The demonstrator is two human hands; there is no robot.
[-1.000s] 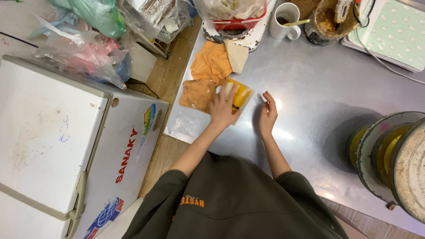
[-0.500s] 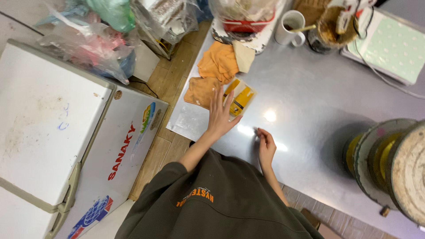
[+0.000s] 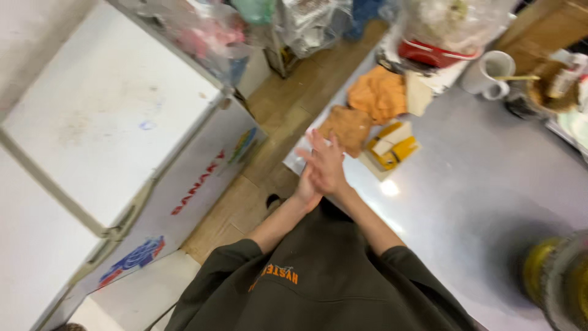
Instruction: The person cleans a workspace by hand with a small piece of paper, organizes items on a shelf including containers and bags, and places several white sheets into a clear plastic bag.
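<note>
My two hands are pressed palm to palm over the near edge of the steel counter (image 3: 478, 184). My left hand (image 3: 308, 182) lies against my right hand (image 3: 329, 162), fingers stretched out, and neither holds anything. Just beyond the fingertips a yellow packet (image 3: 392, 147) lies on the counter, untouched. An orange cloth (image 3: 346, 125) sits beside it and a second orange cloth (image 3: 376, 92) lies further back. My dark sleeves and top fill the bottom of the view.
A white chest freezer (image 3: 104, 122) stands to the left, across a strip of wooden floor (image 3: 288, 116). A white mug (image 3: 493, 73) with a spoon, a red-rimmed container (image 3: 435, 52) and plastic bags crowd the back. A large pot (image 3: 560, 282) sits at the right.
Both hands have left the counter and the yellow packet and come together palm to palm. The view has swung left and closer.
</note>
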